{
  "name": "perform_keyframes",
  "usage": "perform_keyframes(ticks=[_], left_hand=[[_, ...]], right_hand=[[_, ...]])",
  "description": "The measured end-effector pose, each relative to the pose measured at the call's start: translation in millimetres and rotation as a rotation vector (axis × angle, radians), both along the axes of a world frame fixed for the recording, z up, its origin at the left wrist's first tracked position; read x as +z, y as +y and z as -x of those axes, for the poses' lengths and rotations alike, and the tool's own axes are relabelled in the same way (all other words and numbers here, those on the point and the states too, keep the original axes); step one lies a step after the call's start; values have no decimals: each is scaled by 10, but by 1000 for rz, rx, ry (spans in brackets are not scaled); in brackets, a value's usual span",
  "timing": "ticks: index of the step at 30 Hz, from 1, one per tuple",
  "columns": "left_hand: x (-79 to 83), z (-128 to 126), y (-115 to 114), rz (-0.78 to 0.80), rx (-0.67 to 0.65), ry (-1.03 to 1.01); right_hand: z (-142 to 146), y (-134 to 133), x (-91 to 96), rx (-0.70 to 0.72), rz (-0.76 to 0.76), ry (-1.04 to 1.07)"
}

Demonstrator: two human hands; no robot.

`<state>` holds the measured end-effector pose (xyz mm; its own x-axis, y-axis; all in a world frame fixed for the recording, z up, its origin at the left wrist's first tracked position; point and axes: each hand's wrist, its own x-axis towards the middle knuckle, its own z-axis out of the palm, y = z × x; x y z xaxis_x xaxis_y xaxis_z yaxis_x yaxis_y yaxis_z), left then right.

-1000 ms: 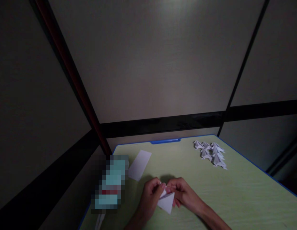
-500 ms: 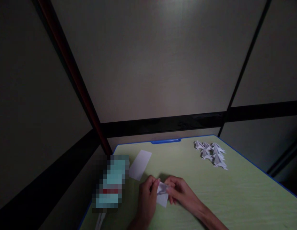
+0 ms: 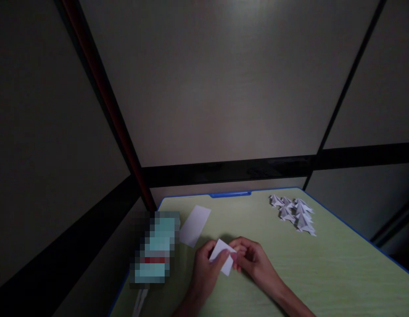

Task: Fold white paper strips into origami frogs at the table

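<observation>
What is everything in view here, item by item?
table: one, pale green with a blue rim, fills the lower frame
paper slip: one, white, flat on the table beyond the hands
folded paper shapes: a cluster, white, far right corner of the table; exact count unclear
blurred-out item: one, teal with a red band, at the table's left edge
wall panels: several, grey-beige with dark strips, behind the table
post: one, reddish-brown, slanting down to the table's far left corner
folded paper piece: one, white, pinched between both hands
left hand: one, grips the piece's left side
right hand: one, grips its right side
</observation>
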<state>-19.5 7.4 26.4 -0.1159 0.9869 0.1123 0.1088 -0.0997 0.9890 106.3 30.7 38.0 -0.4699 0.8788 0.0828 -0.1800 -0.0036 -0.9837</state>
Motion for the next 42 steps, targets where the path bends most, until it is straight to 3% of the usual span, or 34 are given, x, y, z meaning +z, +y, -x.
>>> perform_keyframes(ticks=[6, 13, 18, 25, 42], left_hand=[[-3, 21, 51, 120, -18, -166], [-6, 23, 44, 147, -37, -278], [-25, 18, 49, 119, -1, -204], [-75, 8, 37, 85, 31, -125], [-54, 2, 22, 19, 79, 26]], right_hand=[[-18, 28, -21, -7, 3, 38], [-20, -35, 20, -9, -51, 83], [-30, 5, -27, -62, -97, 55], [-32, 72, -94, -12, -43, 39], [-43, 85, -120, -8, -82, -46]])
